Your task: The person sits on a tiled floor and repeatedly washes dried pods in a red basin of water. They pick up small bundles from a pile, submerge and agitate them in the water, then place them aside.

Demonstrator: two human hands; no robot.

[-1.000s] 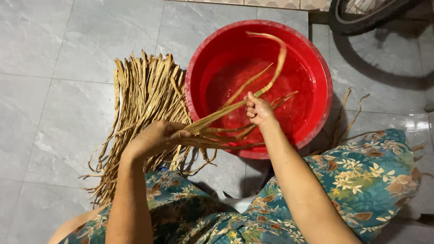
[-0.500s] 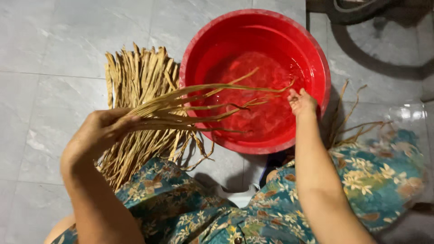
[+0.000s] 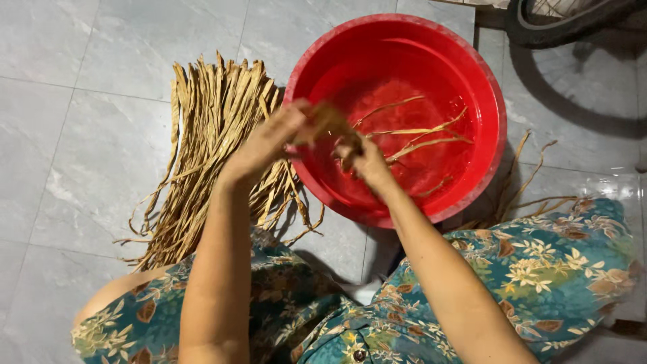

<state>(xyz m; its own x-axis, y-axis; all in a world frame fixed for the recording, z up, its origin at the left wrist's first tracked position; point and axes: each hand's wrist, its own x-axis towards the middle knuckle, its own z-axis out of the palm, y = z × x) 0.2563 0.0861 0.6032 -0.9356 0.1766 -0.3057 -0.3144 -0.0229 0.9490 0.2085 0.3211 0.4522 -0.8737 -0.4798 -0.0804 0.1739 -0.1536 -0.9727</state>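
— Both hands are meeting over the near left part of the red basin, are they not?

— Yes. The left hand is clenching around one end of a small bunch of dried strips, and the right hand is gripping the same bunch just beside it. The spot between the two hands is blurring, so I cannot tell exactly how the fingers are lying.

— Where are the strips themselves going?

— They are fanning out from the hands toward the right wall of the basin, hanging over its wet floor; whether their tips are touching the water is unclear.

— And around the basin?

— It is sitting on the grey tiled floor. A flat pile of dried strips is lying on the tiles against the basin's left rim. A few loose strips are curling on the tiles by its lower right rim. A dark tyre is showing at the floor's top right corner.
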